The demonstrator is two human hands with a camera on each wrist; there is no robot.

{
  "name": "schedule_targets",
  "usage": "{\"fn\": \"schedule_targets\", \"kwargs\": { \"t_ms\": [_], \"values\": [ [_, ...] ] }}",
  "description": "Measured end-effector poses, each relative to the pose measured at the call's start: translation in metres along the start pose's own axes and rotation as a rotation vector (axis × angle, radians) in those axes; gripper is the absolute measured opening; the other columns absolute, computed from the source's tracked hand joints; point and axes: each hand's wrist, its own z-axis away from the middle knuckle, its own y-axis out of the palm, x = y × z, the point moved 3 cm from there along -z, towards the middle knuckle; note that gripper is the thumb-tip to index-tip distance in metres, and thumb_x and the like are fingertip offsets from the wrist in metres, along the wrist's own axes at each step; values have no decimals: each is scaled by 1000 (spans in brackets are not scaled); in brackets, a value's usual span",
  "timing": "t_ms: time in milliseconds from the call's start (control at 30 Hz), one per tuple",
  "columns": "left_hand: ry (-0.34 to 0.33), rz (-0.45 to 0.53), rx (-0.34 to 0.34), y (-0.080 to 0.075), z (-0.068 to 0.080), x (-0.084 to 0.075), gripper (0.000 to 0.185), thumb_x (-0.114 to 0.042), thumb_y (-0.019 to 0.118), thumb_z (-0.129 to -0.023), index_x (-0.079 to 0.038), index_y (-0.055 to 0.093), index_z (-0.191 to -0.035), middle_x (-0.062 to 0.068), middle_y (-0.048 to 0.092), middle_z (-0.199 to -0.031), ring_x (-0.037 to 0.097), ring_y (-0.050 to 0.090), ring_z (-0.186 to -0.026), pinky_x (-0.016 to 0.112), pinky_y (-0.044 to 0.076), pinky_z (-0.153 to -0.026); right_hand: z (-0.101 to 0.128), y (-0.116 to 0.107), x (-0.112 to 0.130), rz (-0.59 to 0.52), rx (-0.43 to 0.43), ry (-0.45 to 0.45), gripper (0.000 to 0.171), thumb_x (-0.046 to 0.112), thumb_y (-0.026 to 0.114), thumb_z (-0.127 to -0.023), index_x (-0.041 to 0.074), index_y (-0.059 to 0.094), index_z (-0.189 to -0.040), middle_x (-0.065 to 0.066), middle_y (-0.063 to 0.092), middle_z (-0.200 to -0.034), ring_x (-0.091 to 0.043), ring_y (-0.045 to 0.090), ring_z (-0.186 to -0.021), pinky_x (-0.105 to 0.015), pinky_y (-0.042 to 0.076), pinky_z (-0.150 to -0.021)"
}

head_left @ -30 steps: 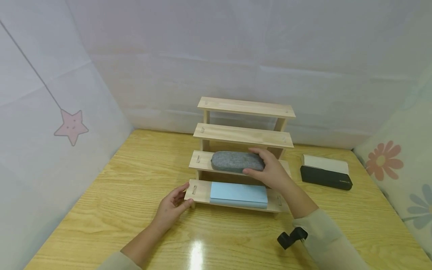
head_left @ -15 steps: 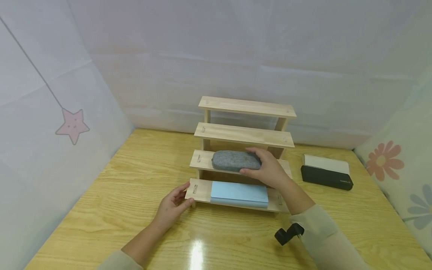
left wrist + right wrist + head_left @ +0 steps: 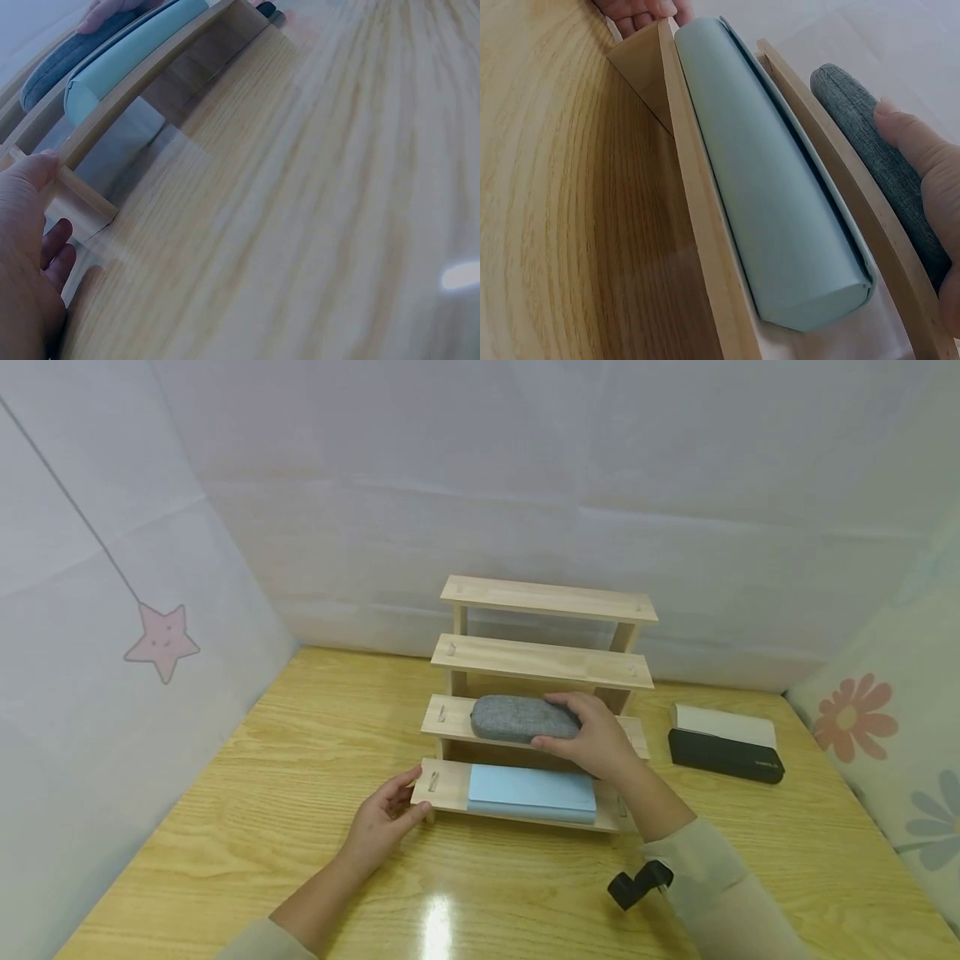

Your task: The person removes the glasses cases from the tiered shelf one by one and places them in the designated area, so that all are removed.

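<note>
Grey case [image 3: 523, 719] gripped by right hand [image 3: 596, 739] (second shelf); left hand [image 3: 382, 818], fingers relaxed, touches rack [image 3: 442, 785]

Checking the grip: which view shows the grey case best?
The head view: the whole grey case lies on the second shelf, right hand gripping its end. Right wrist shows one side under the thumb; left wrist only a blurred edge.

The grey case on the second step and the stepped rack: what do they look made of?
The grey case, gripped by the right hand, looks felt- or fabric-covered: a matte, mottled, woven-looking surface. The stepped rack looks like pale unfinished wood: visible grain, a dull surface next to the glossy table.
</note>
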Motion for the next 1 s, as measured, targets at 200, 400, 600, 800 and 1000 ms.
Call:
{"fn": "schedule_targets", "kwargs": {
  "t_ms": [200,400,600,800,1000],
  "values": [
    [-7,10,3,1,1,1,56,-24,72,-90,-12,52,-140,7,53,-145,9,60,-111,19,48,-96,3,-2,-1,-7,-9,14,78,53,81,-75,19,53,-140,-6,50,-146,-32,42,-136,-55,38,-109],
    [6,10,-7,0,1,2,54,-21,72,-90,-9,53,-139,11,56,-142,5,61,-107,19,49,-93,8,-11,0,3,-21,33,80,55,80,-75,21,52,-142,-6,50,-145,-33,40,-135,-58,38,-107],
    [-6,17,4,-1,1,3,55,-22,72,-90,-11,53,-140,8,54,-144,3,60,-108,18,48,-95,13,-22,-1,4,-49,32,78,51,80,-76,19,52,-141,-7,49,-146,-33,42,-134,-56,38,-108],
    [-6,14,9,-1,1,3,55,-23,72,-90,-11,52,-140,8,52,-146,4,59,-110,18,47,-95,21,-35,-2,-8,-51,72,78,53,78,-78,23,49,-144,-9,45,-149,-35,43,-134,-58,40,-105],
    [-1,25,6,-1,1,1,54,-22,72,-90,-10,53,-140,8,52,-146,3,59,-111,17,47,-94,30,-53,1,-14,-68,88,77,51,77,-80,22,48,-145,-10,44,-149,-37,44,-132,-59,41,-102]
  ]
}}
